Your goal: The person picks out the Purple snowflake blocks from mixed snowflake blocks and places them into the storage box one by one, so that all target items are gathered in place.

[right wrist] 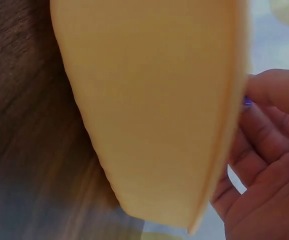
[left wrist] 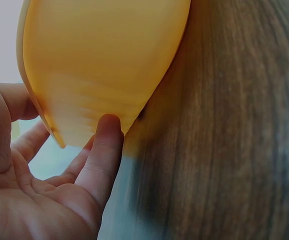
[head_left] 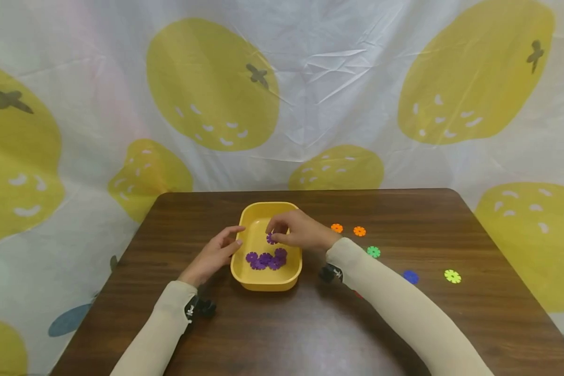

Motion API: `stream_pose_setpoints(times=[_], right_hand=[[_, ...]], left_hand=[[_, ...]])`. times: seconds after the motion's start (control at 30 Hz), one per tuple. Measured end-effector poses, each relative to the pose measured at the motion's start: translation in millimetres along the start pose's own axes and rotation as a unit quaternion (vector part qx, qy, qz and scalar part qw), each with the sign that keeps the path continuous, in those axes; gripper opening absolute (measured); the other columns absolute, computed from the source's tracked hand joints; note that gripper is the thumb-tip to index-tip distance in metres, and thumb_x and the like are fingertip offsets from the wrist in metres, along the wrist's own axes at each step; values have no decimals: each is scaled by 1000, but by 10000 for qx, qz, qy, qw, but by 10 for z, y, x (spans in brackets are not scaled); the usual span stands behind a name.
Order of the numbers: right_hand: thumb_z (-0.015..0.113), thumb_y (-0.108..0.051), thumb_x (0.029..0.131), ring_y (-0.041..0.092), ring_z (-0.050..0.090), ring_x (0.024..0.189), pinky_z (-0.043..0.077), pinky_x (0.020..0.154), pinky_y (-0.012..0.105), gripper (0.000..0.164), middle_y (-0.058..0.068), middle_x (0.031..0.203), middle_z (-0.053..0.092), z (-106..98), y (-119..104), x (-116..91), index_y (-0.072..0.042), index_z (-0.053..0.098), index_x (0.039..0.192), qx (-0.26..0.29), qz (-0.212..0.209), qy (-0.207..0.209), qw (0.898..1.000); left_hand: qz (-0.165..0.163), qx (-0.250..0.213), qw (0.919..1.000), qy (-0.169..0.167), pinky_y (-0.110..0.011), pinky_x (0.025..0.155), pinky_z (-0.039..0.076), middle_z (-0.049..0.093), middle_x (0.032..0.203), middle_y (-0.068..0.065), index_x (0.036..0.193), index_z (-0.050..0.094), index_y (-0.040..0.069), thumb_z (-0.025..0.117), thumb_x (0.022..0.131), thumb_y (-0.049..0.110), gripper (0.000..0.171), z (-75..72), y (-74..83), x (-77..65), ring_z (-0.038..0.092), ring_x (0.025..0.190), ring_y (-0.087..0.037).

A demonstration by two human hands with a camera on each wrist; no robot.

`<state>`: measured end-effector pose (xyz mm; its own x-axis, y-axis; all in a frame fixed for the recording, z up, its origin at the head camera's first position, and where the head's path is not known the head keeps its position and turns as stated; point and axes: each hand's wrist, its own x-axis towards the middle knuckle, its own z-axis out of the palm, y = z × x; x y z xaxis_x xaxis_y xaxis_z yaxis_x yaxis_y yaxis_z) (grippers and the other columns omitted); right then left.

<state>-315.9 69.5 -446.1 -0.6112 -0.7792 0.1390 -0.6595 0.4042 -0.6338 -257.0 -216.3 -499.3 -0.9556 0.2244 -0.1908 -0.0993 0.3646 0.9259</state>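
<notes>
A yellow plastic basin (head_left: 266, 286) stands on the table, with several purple snowflake discs (head_left: 265, 259) lying in its near half. Over the inside of the basin, my right hand (head_left: 301, 230) pinches one purple snowflake disc (head_left: 270, 238) between thumb and fingertips. In the right wrist view, only a sliver of that disc (right wrist: 247, 101) shows past the basin's rim. My left hand (head_left: 216, 253) holds the basin at its left side, thumb at the rim. One finger (left wrist: 106, 145) lies against the outer wall in the left wrist view.
On the brown table (head_left: 263, 334), right of the basin, lie loose discs: two orange (head_left: 359, 231), a green (head_left: 373, 251), a blue (head_left: 410, 277) and a yellow-green one (head_left: 453, 276). A red piece (head_left: 358, 294) is mostly hidden under the right sleeve. A lemon-print curtain (head_left: 305, 104) hangs behind.
</notes>
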Motion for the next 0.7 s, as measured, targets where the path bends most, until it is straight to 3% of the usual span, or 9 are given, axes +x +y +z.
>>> stream_pose_setpoints(times=[0.13, 0.27, 0.47, 0.7], right_hand=[[70, -12, 101, 13, 73, 83, 61, 76, 25, 9, -4, 96, 77, 69, 10, 64, -15, 74, 109, 53, 42, -289, 9996], [71, -16, 101, 10, 72, 77, 61, 70, 23, 6, -4, 92, 77, 142, 40, 99, -16, 73, 107, -147, 62, -459, 9988], [73, -19, 100, 5, 66, 79, 59, 73, 22, 12, -4, 96, 76, 178, 66, 117, -13, 75, 110, -703, -12, -350, 9969], [71, -18, 100, 11, 67, 89, 61, 81, 28, 18, -1, 103, 76, 121, 48, 55, -8, 75, 114, -478, 170, -260, 9984]], left_hand=[[-11, -15, 10000, -29, -49, 106, 58, 57, 140, -20, 157, 46, 31, 55, 111, 34, 47, -2, 3, -2, 62, 128, -33], [30, -52, 10000, -28, -49, 105, 59, 57, 139, -20, 157, 47, 31, 55, 112, 33, 46, -4, 5, -5, 62, 127, -32], [52, -91, 9999, -11, -51, 106, 58, 58, 137, -20, 155, 48, 31, 56, 111, 34, 45, -3, 4, 0, 62, 127, -33], [-5, -45, 10000, -15, -53, 108, 56, 56, 141, -21, 156, 47, 30, 56, 111, 35, 46, 0, -6, 0, 60, 130, -34]])
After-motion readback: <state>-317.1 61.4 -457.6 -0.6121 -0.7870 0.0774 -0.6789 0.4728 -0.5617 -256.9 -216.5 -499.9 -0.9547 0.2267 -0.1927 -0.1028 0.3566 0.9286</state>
